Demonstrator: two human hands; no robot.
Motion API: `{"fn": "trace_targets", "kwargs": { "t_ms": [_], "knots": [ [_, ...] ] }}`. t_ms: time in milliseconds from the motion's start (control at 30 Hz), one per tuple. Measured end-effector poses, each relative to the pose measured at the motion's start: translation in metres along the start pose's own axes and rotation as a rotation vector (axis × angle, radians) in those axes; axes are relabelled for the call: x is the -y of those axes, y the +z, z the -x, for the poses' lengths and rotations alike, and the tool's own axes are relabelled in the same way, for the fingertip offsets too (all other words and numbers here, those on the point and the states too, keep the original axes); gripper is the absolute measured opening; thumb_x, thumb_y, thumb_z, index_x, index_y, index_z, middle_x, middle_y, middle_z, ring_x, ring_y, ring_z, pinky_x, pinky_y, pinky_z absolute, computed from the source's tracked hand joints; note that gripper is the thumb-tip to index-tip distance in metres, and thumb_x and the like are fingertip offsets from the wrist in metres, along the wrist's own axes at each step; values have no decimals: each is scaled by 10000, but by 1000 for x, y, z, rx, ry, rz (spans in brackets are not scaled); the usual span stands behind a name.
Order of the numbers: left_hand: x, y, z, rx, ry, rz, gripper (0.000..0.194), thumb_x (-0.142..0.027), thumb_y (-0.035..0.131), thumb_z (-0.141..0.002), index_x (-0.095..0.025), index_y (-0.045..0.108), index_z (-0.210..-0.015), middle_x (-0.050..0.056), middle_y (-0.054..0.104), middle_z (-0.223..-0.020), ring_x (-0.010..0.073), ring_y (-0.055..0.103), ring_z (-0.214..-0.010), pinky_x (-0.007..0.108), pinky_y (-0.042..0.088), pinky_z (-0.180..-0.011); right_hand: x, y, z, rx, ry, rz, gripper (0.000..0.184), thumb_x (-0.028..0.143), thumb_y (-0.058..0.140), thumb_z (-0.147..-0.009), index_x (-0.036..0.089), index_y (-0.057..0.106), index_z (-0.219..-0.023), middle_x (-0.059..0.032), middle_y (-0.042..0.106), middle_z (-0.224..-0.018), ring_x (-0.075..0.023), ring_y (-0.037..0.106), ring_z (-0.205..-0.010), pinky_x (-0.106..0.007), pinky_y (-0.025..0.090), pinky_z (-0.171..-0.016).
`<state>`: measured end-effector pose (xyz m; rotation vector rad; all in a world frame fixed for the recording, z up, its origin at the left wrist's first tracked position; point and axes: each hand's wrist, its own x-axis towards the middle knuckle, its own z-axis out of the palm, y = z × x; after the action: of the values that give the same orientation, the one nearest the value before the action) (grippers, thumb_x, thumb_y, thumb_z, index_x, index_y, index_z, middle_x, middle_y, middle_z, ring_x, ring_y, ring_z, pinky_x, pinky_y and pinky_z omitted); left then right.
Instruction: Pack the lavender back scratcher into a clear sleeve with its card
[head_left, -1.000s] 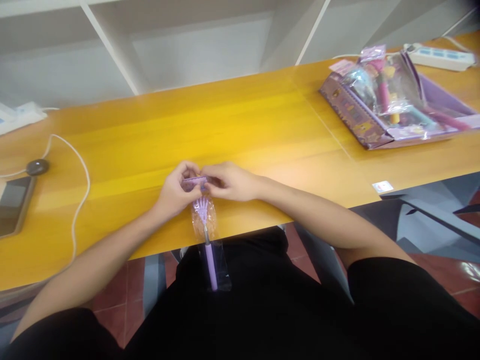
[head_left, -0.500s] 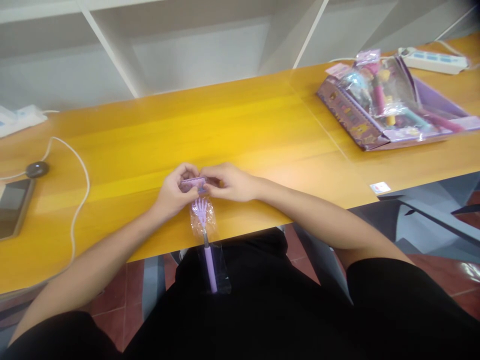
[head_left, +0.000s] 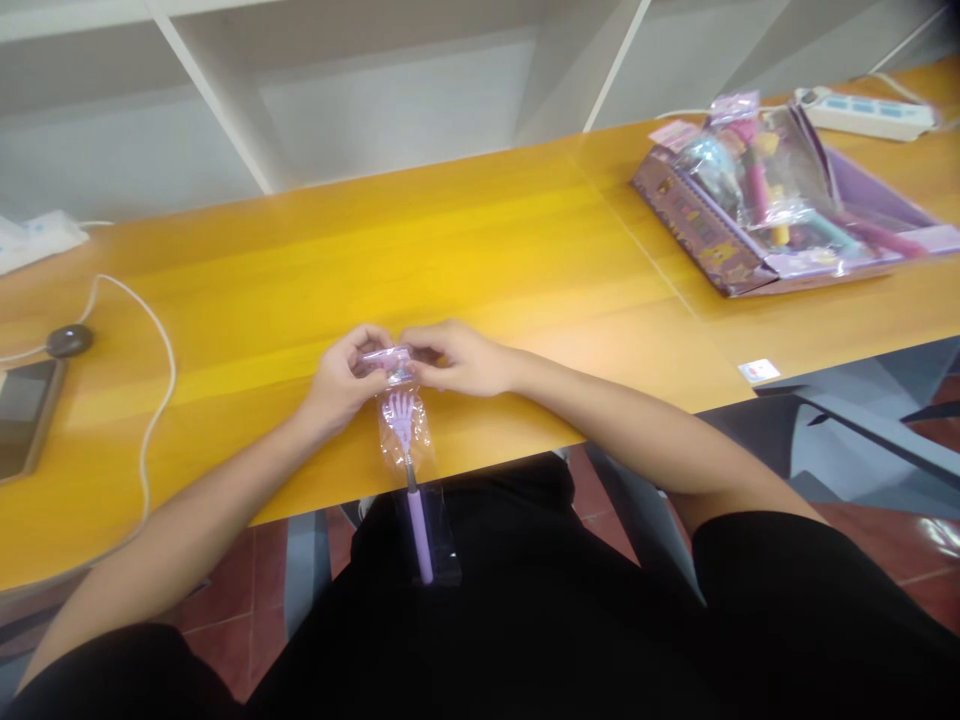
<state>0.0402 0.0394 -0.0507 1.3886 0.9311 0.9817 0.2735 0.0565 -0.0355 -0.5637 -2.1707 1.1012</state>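
A purple back scratcher (head_left: 421, 535) with a hand-shaped head and a metal shaft lies inside a clear plastic bag. Its head rests over the table's front edge and its handle reaches down over my dark clothing. At the bag's top is a purple header card (head_left: 391, 362), shiny with plastic. My left hand (head_left: 351, 370) pinches the card's left end, thumb in front and fingers curled behind. On the right end, my right hand (head_left: 459, 360) has its thumb and fingers closed in the same way. Part of the card is hidden by the fingers.
At the back right, a purple display box (head_left: 701, 225) holds several bagged back scratchers. Behind it lies a white power strip (head_left: 862, 115). A small white card (head_left: 759, 371) is near the front edge. A cable with a black round piece (head_left: 70, 340) and a dark-screened device (head_left: 28, 415) are at left.
The header card has tipped between my fingers, so more of its shiny face shows. Both hands keep hold of it in nearly the same place.
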Motion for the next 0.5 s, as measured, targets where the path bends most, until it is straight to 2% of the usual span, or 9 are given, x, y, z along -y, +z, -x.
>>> {"fn": "trace_targets", "kwargs": {
  "t_ms": [300, 500],
  "knots": [
    [-10, 3, -3, 38, -81, 163, 401, -243, 926, -661, -194, 664, -960, 9, 668, -849, 131, 617, -690, 254, 515, -643, 0, -2, 1, 22, 58, -129, 187, 312, 587, -1073, 201, 547, -927, 72, 566, -688, -85, 559, -571, -227, 403, -582],
    [-10, 2, -6, 85, -102, 215, 414, -228, 943, -668, -182, 658, -965, 17, 680, -867, 135, 646, -707, 263, 536, -671, -3, -4, 2, 18, 66, -130, 149, 267, 578, -1060, 202, 552, -929, 81, 570, -659, -83, 562, -554, -220, 419, -565]
  ]
}}
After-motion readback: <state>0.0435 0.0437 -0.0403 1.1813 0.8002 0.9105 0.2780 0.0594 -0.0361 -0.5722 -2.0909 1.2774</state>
